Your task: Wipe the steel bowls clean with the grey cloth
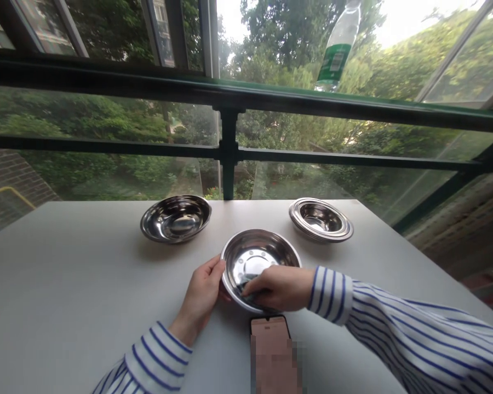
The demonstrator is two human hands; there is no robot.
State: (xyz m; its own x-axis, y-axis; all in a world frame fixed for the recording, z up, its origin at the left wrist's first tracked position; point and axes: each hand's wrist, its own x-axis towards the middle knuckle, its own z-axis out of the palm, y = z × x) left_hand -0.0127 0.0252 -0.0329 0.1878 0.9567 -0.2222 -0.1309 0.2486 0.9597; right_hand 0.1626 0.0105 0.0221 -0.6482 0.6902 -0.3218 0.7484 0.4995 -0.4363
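Observation:
A shiny steel bowl (259, 257) stands on the white table (74, 295) right in front of me, tilted slightly toward me. My left hand (201, 295) grips its near left rim, thumb over the edge. My right hand (277, 287) reaches into the bowl from the right, fingers closed on a small dark cloth or pad (246, 290) pressed against the inner wall. Both arms wear blue-striped white sleeves.
A second steel bowl (176, 218) sits at the back left and a stack of steel bowls (320, 219) at the back right. A phone (271, 345) lies near the front edge. A plastic bottle (339, 46) stands on the window rail behind.

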